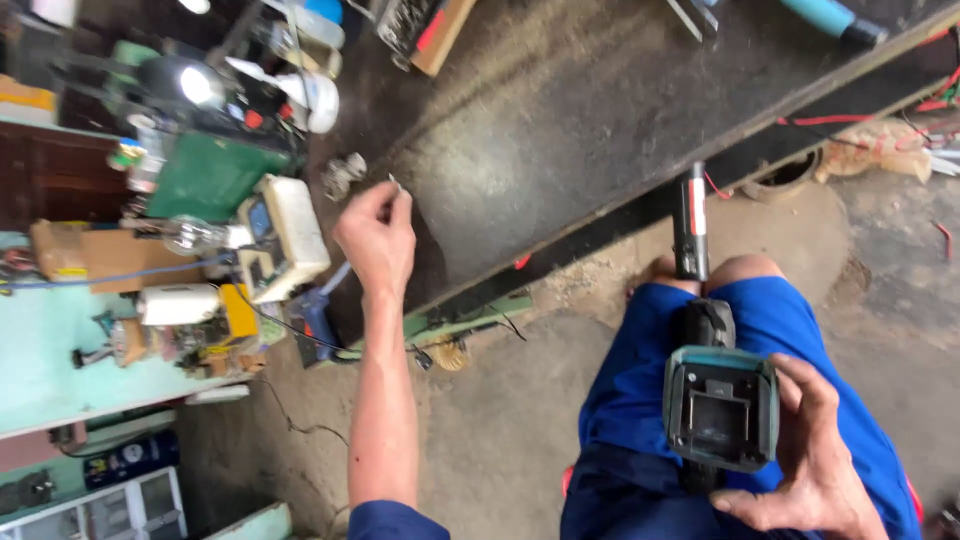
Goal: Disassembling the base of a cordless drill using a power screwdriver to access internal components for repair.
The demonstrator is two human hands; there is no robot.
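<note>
While my right hand (815,455) wraps its grip around the base of a cordless power tool (712,390) at the lower right of the frame, the tool rests on my blue-trousered lap (640,400) with its empty battery slot facing up and its dark nose pointing toward the worktop. Farther out, left of centre, my left hand (378,235) reaches forward with its grip pinched shut on a small pale bit (393,181), too tiny to identify, above the dark worktop (560,130). Just beside it sits a cream-coloured meter (285,235), and beyond, at upper left, clutter surrounds a green board (205,178).
</note>
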